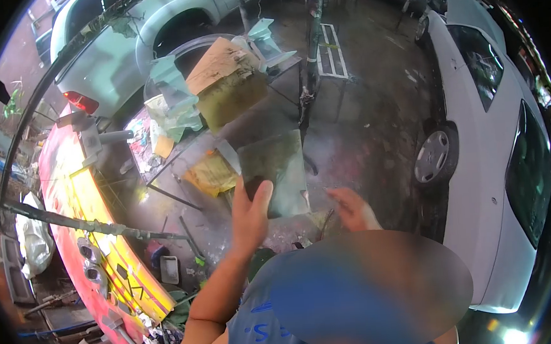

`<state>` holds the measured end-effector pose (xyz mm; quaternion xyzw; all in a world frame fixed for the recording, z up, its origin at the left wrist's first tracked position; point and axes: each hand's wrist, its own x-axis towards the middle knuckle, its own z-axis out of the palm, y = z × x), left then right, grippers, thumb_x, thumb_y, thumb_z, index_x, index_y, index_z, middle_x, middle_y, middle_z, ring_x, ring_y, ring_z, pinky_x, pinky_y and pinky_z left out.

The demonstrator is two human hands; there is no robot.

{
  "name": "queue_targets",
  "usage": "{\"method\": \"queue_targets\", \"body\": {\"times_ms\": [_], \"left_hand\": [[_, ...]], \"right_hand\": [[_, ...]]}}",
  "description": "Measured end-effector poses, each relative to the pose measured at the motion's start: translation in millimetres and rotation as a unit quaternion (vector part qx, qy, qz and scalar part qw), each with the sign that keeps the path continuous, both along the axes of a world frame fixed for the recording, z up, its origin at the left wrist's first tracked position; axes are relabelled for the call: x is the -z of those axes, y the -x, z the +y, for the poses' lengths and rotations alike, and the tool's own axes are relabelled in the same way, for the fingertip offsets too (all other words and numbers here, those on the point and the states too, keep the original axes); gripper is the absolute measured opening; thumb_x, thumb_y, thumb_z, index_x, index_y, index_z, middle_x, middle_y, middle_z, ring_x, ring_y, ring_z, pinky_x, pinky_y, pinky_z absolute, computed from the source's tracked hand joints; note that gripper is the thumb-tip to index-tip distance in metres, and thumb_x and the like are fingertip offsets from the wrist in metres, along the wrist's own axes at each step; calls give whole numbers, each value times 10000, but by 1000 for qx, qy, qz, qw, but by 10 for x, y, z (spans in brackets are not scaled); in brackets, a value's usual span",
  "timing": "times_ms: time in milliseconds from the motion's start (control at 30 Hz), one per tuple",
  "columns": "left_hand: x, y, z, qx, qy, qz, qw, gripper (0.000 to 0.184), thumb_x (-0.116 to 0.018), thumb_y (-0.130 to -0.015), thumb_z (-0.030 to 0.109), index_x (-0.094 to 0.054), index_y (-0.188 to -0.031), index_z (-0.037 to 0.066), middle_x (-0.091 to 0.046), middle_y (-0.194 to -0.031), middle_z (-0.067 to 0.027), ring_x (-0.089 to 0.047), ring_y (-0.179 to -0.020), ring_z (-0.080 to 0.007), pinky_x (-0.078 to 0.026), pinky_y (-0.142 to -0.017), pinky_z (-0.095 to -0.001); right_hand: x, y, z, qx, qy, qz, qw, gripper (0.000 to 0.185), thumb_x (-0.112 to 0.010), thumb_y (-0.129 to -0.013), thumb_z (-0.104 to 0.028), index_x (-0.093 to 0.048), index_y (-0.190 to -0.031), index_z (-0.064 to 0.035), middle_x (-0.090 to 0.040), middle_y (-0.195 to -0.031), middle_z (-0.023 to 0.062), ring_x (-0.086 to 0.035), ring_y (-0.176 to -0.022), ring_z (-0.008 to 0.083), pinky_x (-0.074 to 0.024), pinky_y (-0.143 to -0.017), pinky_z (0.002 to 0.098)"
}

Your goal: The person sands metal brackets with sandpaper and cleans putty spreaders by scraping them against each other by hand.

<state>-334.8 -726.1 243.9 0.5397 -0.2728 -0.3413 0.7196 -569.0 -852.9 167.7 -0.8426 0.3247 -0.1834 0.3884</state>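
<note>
My left hand (250,209) grips the lower left edge of a flat, grey-green rectangular sheet (275,166), its thumb lying over the near face. The sheet is tilted in front of my body; what it is made of cannot be told. To the right of the sheet, apart from it, my right hand (355,210) is raised with its fingers partly spread and nothing visible in it. Just behind the sheet's left side lies a crumpled yellow wrapping (211,174).
A cardboard box (226,68) and crumpled pale green paper (173,93) sit on a stand ahead. An upright pole (311,69) rises beyond the sheet. A red-and-yellow panel (96,227) stands at left, a white car (486,159) at right, a pale pickup (116,46) behind.
</note>
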Motion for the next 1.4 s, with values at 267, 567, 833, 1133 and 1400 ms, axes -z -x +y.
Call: {"method": "queue_targets", "body": {"times_ms": [267,567,833,1133,1400], "left_hand": [[-225,-260,10,196,-69,-99,973,388,-515,-1049,191,-485,-1375,-16,-590,-1203,-53,-522,-1106,-126,-414,-984,-285],[-201,-251,15,145,-149,-122,970,572,-551,-1038,289,-406,-1445,-86,-543,-1360,-149,-483,-1272,-203,-360,-1087,-308],[22,-463,-59,41,-79,-42,995,510,-551,-939,88,-437,-1425,-17,-594,-1281,-107,-582,-1143,-181,-443,-1012,-299],[554,-218,344,263,-93,-53,959,557,-621,-966,212,-455,-1441,-29,-550,-1351,-123,-481,-1289,-190,-343,-1110,-325],[823,-556,432,161,-29,168,972,238,-653,-933,179,-678,-1089,1,-670,-1066,-51,-613,-972,-154,-480,-868,-317]], "right_hand": [[-749,-124,-562,78,-165,-213,960,311,-713,-921,-191,-598,-1131,8,-662,-1062,58,-604,-1016,125,-477,-913,297],[-841,-380,-187,-53,-107,-76,990,350,-715,-927,-272,-589,-1132,-18,-695,-942,153,-657,-860,208,-507,-782,349],[-503,-410,56,37,-367,-289,883,276,-615,-984,-172,-532,-1216,-47,-651,-1117,78,-646,-982,196,-519,-858,334],[-493,-1050,571,153,-553,-492,655,336,-560,-975,-87,-505,-1306,-79,-632,-1220,69,-650,-1059,201,-556,-868,364],[-162,-1517,1274,104,-521,-366,764,333,-561,-1034,-241,-524,-1268,-7,-643,-1156,103,-670,-1015,216,-577,-844,383]]}}
